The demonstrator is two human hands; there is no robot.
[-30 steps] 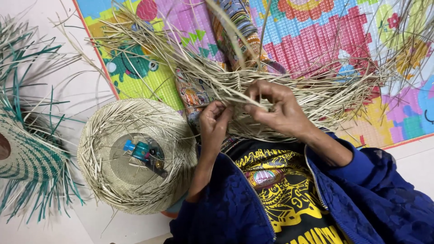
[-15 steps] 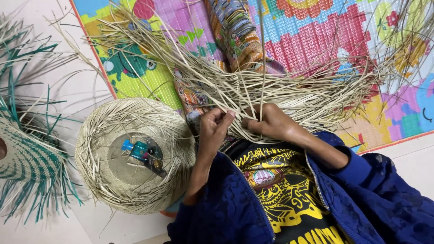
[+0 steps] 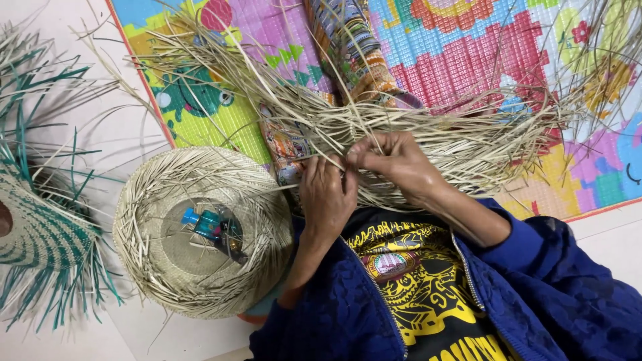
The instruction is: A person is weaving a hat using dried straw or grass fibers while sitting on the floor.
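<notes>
Blue jacket sleeves (image 3: 535, 281) and a black shirt with yellow print (image 3: 414, 294) sat nearest, and out of them the two hands came together over the lap. The left hand (image 3: 326, 195) had its fingers (image 3: 314, 168) curled shut on a few pale straw strips (image 3: 428, 134), and the right hand (image 3: 394, 164) pinched the same strips just beside it, fingertips closed tight and almost touching the left. The strips belonged to a loose, half-woven bundle that lay across the person's front, touching both hands and fanning out left and right over the mat. To the left, on the pale floor (image 3: 80, 120), stood a woven straw hat (image 3: 200, 230) turned crown down, with a small blue bottle (image 3: 210, 227) lying inside it. Further left lay a green and natural woven piece (image 3: 40, 234) with loose ends sticking out. Beyond the hands spread a bright play mat (image 3: 468, 60) in pink, green and blue, with a patterned cloth (image 3: 354, 53) across it.
</notes>
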